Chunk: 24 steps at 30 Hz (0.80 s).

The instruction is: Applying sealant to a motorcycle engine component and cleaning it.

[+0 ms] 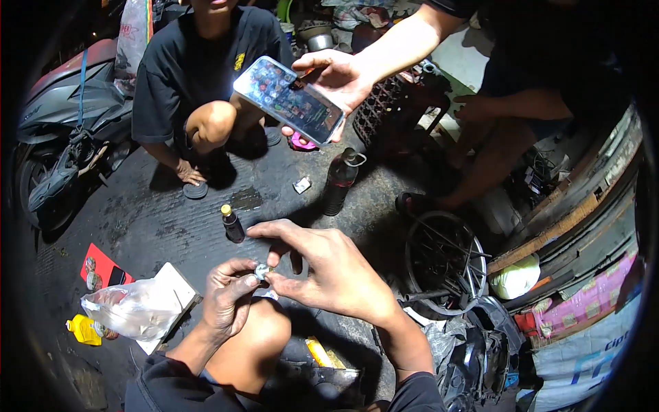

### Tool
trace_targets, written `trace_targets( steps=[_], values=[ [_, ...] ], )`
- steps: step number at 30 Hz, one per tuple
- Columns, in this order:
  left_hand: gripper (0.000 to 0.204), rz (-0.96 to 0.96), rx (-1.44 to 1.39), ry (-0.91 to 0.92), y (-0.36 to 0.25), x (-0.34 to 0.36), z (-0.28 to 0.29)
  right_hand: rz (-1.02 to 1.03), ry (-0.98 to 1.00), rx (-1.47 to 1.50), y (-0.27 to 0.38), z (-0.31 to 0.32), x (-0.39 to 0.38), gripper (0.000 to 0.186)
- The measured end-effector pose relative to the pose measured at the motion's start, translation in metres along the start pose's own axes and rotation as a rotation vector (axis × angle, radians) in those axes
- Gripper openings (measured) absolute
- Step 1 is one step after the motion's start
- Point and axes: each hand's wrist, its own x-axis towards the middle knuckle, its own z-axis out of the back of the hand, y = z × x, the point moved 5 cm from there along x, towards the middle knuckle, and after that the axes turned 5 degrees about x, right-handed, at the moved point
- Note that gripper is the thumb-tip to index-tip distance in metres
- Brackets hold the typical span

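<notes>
In front of my knee, my left hand (230,299) pinches a small pale blue-green lump (261,271) between thumb and fingers. Its exact kind is too small to make out. My right hand (333,271) meets it from the other side, thumb and a fingertip closed at the lump's right edge while the forefinger stretches out above. Just beyond that forefinger stands a small dark bottle (234,226) with a yellow cap. Farther off, a larger clear bottle (338,185) holds dark liquid.
Another person's hand (343,82) holds a phone (288,99) over the far side. A second person crouches at the far left near a motorbike (75,117). Nearer left lie a plastic bag (134,305) and a yellow bottle (84,329). A spoked wheel (446,261) lies right.
</notes>
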Motion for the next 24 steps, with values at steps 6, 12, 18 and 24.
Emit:
trace_targets(
  steps=[6,12,18,24],
  values=[
    [0.021,0.063,-0.034,0.004,0.019,0.013,0.002,-0.106,-0.029,0.045,-0.012,0.009,0.005,0.052],
    [0.021,0.095,0.019,-0.062,0.035,0.018,-0.018,-0.354,0.014,0.049,-0.006,0.039,0.024,0.055],
    [0.020,0.414,-0.090,-0.221,-0.023,0.002,-0.076,-0.651,-0.029,0.175,0.041,0.071,0.034,0.087],
    [0.027,0.005,0.586,-0.150,-0.112,-0.008,-0.099,-0.755,-0.219,0.399,0.099,0.112,0.067,0.083]
  ],
)
